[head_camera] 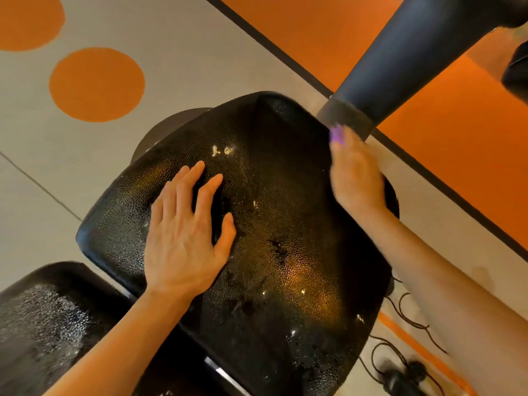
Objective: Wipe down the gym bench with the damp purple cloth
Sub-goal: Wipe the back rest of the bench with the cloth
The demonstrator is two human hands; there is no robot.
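Nearest to me, a second black pad [43, 324] sits at lower left, its pebbled skin glistening. Next comes the main bench surface [271, 238], black and textured, with pale worn spots and a wet sheen. My left hand [185, 232] lies flat on it, fingers spread wide, holding nothing. My right hand [355, 178] is blurred at the surface's right edge, fingers curled over the purple cloth [337, 135], of which only a small tip shows beyond the fingertips. Just past that, a dark trouser leg [414, 58] crosses the upper right. Cables [400, 350] trail on the floor [200, 52], grey with orange circles.
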